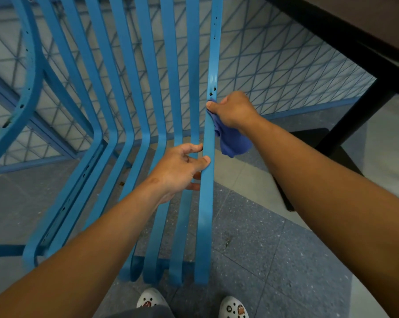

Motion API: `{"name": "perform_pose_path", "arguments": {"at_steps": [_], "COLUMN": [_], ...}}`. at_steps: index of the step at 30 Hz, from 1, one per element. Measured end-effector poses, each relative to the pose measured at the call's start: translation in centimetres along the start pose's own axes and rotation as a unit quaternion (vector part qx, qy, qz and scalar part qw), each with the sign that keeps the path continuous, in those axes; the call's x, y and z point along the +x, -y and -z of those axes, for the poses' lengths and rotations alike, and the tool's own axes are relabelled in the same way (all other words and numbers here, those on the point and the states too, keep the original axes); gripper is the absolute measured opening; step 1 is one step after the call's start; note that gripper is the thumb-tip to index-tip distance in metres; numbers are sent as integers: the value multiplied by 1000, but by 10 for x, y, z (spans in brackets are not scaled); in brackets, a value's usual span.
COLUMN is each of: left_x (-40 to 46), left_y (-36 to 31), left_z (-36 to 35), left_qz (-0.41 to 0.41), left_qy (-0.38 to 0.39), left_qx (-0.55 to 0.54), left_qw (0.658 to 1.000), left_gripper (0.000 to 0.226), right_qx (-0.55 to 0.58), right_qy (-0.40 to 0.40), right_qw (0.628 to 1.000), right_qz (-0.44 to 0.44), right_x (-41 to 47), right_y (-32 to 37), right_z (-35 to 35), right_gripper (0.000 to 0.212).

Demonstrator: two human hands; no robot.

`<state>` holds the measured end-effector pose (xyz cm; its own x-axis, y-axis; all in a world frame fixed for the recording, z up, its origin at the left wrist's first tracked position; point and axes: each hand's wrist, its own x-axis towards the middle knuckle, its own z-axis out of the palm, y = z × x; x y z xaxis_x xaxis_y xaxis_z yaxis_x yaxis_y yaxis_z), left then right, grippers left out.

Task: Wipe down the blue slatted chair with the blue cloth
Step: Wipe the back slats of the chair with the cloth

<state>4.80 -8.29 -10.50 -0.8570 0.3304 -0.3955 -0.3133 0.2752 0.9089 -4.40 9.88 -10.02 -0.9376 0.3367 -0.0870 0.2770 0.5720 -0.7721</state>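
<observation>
1. Two hands work the rightmost slat of the blue slatted chair (pixel 207 203), which fills the left and middle of the view.
2. The right hand (pixel 234 111) clamps the blue cloth (pixel 233 141) against that slat — thumb on its near face, loose cloth hanging to the right.
3. The left hand (pixel 178 168), nearer, grips the same slat, fingers curled round its left edge.
4. White clogs (pixel 233 308) stand on grey floor tiles (pixel 262 249).

Dark table (pixel 345 24), white clogs (pixel 234 309), speckled floor (pixel 274 260), blue lattice fence (pixel 274 65).
</observation>
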Motion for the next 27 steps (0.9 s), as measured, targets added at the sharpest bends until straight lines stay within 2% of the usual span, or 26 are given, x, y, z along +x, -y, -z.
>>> {"name": "perform_pose_path", "arguments": {"at_steps": [5, 13, 17, 27], "left_x": [-1, 1, 2, 8], "left_y": [0, 10, 11, 4], "left_z": [-3, -6, -5, -5], "left_qz": [0, 6, 6, -5], "left_qy": [-6, -23, -17, -5], "left_qx": [-16, -45, -50, -36], "left_qw": [1000, 999, 999, 999], "left_gripper": [41, 39, 40, 39], "right_qx": [-20, 15, 35, -1], "right_qy": [-18, 7, 14, -53], "right_qw": [999, 999, 999, 998], "right_qz": [30, 38, 35, 20], "right_x": [-14, -73, -56, 18], "right_y": [-7, -33, -27, 1], "right_z": [-6, -13, -13, -3], "right_gripper": [52, 49, 49, 50]}}
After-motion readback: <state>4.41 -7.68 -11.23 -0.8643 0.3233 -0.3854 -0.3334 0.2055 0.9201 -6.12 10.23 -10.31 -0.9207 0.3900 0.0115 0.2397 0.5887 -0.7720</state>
